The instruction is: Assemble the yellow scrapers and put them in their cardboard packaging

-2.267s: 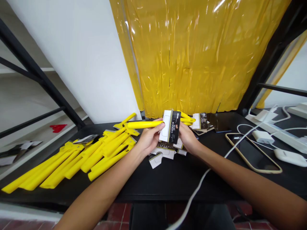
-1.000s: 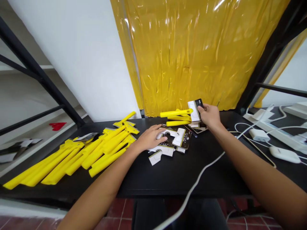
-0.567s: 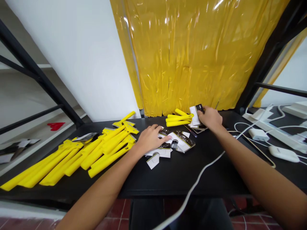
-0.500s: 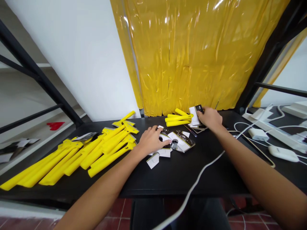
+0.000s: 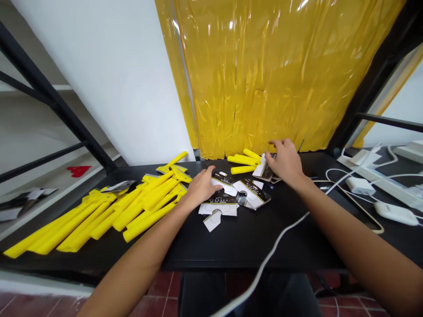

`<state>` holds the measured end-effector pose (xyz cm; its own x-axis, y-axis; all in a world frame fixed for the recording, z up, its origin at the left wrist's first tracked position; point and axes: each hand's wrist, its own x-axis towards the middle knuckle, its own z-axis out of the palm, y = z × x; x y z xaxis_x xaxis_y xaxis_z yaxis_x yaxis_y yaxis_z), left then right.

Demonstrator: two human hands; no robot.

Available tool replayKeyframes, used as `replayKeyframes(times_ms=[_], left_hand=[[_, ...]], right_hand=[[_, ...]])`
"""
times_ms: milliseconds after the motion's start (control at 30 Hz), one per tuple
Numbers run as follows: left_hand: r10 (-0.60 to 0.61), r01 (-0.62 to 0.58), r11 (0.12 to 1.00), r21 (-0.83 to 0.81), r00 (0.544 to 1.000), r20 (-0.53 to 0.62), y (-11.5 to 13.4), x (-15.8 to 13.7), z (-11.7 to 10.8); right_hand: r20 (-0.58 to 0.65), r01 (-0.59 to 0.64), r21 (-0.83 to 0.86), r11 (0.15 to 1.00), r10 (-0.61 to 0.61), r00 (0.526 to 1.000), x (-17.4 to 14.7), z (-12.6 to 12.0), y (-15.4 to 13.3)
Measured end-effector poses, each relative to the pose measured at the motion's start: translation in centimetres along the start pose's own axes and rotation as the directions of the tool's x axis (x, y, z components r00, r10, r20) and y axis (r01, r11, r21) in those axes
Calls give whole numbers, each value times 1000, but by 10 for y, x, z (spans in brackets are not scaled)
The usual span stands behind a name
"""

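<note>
My left hand (image 5: 202, 187) rests at the left edge of several black-and-white printed cards (image 5: 218, 208), thumb and fingers apart. A small piece of card with a round cutout (image 5: 212, 221) lies in front of them. To their right is another fanned group of cards (image 5: 254, 196). My right hand (image 5: 286, 162) is raised just over a stack of cards (image 5: 261, 170) at the back, its fingers spread with nothing seen between them. Beside that stack lie several yellow handles (image 5: 243, 169). On the left is a large pile of yellow-handled tools (image 5: 145, 198), which look like scrapers.
A white cable (image 5: 276, 246) runs across the black table (image 5: 264, 246) toward me. At right are a power strip (image 5: 393, 185), a white adapter (image 5: 360, 186) and a gold-edged flat device (image 5: 376, 230). Yellow plastic strips (image 5: 280, 79) hang behind.
My right hand has let go of the card it held up and lifted off the stack, fingers spreading. My left hand has drawn slightly left, uncovering more of the cards.
</note>
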<state>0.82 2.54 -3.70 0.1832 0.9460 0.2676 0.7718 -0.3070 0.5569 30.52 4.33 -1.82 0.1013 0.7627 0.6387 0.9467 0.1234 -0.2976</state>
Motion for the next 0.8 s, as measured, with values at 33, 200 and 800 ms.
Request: replayKeyframes(times_ms=[33,200,800], left_hand=[[24,-24,1000,11,1000,-4,-1,3,-2],[149,-146,989,36,982,-119,-5,13,-12],[102,-30,945,326,973,-205,3,3,-68]], right_hand=[[-8,57,62,996,-57,998,-2,0,-6],[63,284,349,893,-325,944,-20,5,-37],[300,-139,812,567,-201,932,-41,10,-72]])
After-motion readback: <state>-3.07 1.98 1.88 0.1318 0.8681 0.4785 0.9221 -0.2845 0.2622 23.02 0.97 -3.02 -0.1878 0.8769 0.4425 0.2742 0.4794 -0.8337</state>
